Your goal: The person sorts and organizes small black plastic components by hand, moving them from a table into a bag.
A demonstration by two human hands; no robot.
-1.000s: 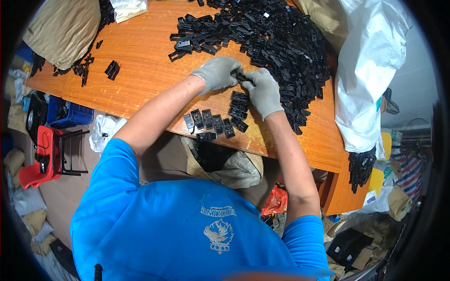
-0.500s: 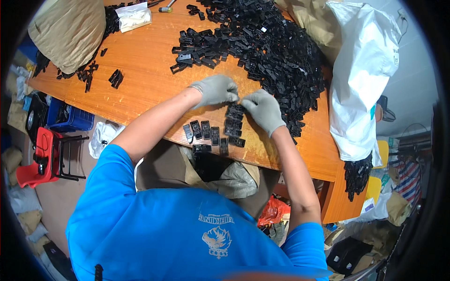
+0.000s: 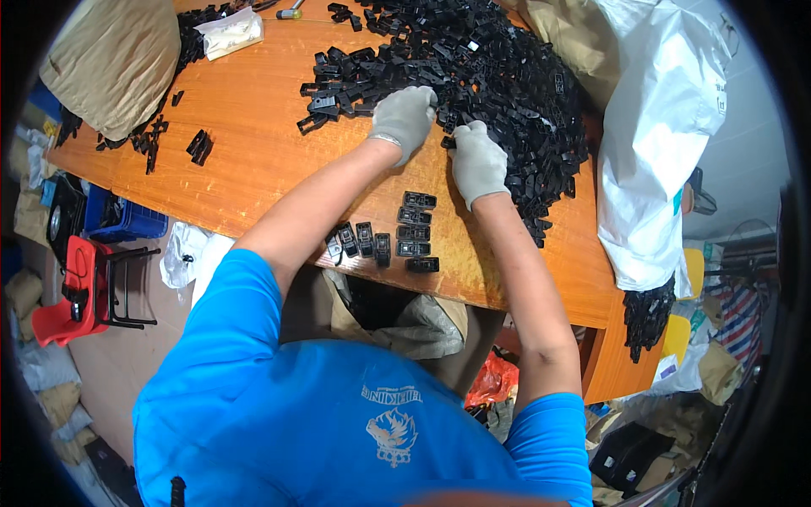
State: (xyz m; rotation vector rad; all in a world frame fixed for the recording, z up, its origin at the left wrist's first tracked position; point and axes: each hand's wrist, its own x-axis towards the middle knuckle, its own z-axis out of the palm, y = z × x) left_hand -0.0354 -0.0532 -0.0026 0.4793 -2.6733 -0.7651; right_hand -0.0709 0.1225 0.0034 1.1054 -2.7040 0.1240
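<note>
A big heap of small black plastic parts (image 3: 473,68) covers the far side of an orange wooden table (image 3: 245,152). Both my hands wear grey gloves. My left hand (image 3: 405,118) rests on the near edge of the heap, fingers curled over parts. My right hand (image 3: 476,160) is beside it, fingertips pinching a black part at the heap's edge. Near the table's front edge, several black parts (image 3: 397,237) lie sorted in short rows between my forearms.
A large white sack (image 3: 667,144) stands at the table's right end, a tan bag (image 3: 110,59) at the far left. Loose black parts (image 3: 199,145) lie on the left. A white packet (image 3: 228,32) lies at the back. A red stool (image 3: 76,287) and blue crate (image 3: 127,221) sit on the floor.
Both hands have moved away from the sorted rows and up to the edge of the heap. The view has tilted, so the table now sits lower in the picture.
</note>
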